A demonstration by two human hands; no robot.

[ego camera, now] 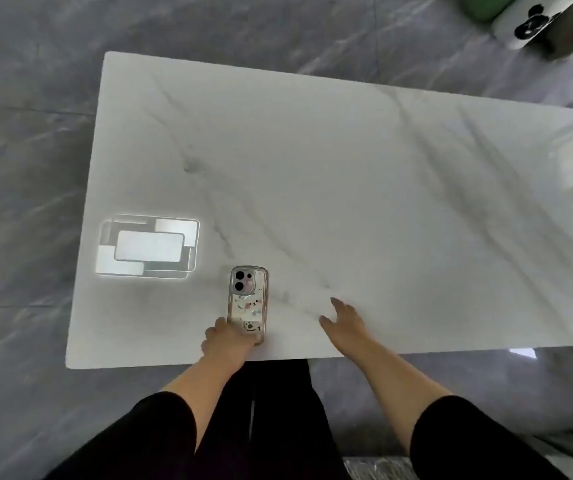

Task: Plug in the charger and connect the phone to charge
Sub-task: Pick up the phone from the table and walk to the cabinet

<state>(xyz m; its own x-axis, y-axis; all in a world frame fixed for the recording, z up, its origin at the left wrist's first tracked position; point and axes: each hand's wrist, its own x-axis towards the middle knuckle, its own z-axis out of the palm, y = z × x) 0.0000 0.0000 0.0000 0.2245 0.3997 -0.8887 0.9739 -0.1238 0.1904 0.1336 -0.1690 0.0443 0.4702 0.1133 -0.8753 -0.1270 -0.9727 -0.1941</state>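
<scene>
We are gripping the near end of the phone (247, 301) with our left hand (226, 339); our right hand (345, 317) is hovering spread, empty, over the marble table (382, 202).

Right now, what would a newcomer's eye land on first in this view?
Probably the phone, camera side up in a cartoon case, near the white marble table's front edge with the left hand on its lower end. The right hand rests open beside it. A bright ceiling-light reflection glows at left.
</scene>
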